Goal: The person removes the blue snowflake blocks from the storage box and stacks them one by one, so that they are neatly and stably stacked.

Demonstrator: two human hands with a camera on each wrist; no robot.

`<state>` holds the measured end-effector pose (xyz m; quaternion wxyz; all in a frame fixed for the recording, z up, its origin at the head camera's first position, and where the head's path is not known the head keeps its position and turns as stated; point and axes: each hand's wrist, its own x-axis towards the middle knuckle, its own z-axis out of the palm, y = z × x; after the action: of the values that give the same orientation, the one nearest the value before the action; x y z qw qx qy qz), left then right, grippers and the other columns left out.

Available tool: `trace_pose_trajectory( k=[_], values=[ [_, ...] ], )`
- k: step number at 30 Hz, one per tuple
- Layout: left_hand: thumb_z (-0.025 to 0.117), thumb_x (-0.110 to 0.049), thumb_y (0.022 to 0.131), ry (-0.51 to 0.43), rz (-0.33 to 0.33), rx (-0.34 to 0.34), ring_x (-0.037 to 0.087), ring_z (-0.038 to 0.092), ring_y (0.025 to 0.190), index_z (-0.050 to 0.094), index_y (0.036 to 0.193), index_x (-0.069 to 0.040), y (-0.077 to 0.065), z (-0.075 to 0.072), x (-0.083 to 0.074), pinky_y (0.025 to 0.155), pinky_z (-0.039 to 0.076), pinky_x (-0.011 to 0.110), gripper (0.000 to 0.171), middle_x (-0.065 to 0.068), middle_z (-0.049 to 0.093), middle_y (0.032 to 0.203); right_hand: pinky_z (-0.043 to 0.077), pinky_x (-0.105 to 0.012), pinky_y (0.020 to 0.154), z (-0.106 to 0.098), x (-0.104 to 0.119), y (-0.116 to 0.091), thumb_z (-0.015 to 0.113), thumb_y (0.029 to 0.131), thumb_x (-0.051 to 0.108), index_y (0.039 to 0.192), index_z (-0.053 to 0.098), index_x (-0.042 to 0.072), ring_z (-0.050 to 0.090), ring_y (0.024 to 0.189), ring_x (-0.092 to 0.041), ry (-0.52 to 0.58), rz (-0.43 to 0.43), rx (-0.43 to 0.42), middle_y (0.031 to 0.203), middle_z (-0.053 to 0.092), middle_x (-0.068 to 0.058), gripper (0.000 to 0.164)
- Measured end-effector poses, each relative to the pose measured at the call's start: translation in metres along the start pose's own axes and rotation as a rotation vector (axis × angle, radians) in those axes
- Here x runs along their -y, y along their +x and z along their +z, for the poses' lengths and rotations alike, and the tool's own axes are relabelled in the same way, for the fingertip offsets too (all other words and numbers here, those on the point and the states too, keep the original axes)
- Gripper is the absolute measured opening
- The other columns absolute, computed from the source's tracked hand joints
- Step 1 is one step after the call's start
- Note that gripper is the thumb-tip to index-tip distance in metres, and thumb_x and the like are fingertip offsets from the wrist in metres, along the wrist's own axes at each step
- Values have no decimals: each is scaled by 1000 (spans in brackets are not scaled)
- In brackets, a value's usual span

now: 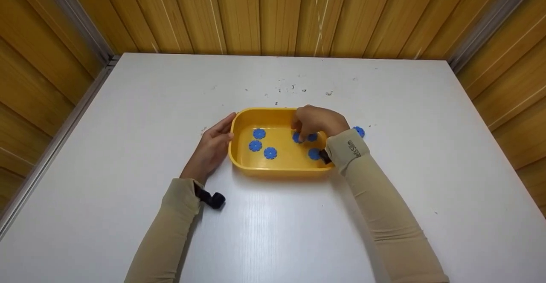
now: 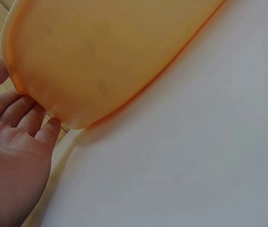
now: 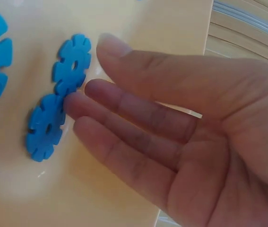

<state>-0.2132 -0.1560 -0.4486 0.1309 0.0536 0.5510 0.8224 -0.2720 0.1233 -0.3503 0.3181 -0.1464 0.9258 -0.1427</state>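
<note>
A yellow plastic tub (image 1: 281, 171) sits on the white table with several blue notched discs (image 1: 270, 153) lying flat inside. My left hand (image 1: 211, 148) rests against its left end from outside, fingertips and thumb touching the wall; the left wrist view shows that hand (image 2: 15, 151) beside the tub's side (image 2: 105, 56). Over the right end, my right hand (image 1: 318, 119) reaches down into the tub. In the right wrist view this hand (image 3: 171, 127) has its thumb apart from the fingers, and a fingertip touches two adjoining blue discs (image 3: 44, 125). Nothing is pinched there.
Another blue disc (image 1: 359, 131) lies on the table (image 1: 273, 232), right of the tub and partly hidden by the right wrist. Dark marks spot the tabletop behind the tub. Yellow slatted panels (image 1: 277, 14) stand along the back and both sides.
</note>
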Motion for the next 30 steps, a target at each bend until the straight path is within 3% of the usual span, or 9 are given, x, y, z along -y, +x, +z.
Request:
trace_pose_trajectory(
  k=[5,10,17,30],
  values=[
    [46,6,100,5,5,-8,18,25,158,30,160,-5,-1,1,1,129,24,33,64,7,29,169,56,-37,93,7,1,3,76,89,5,121,71,8,59,92,-24,1,0,-2,114,69,-9,33],
    [45,6,99,10,4,-7,18,25,158,30,160,-5,-2,2,1,129,25,33,64,7,30,169,57,-34,89,13,2,5,77,89,7,116,73,9,59,90,-23,-70,-42,-7,107,69,-8,27],
    [45,6,100,2,2,-9,18,25,158,30,160,-6,-1,1,0,128,25,33,63,6,29,169,50,-28,75,18,1,8,80,86,6,101,72,11,57,85,-22,-75,-87,-27,94,64,-5,17],
    [46,6,99,-1,10,-5,18,23,158,29,160,-5,-1,1,-1,129,24,32,64,7,27,170,46,-29,75,21,-1,11,79,87,7,98,67,12,55,86,-22,-51,-124,-4,89,58,-3,17]
  ],
)
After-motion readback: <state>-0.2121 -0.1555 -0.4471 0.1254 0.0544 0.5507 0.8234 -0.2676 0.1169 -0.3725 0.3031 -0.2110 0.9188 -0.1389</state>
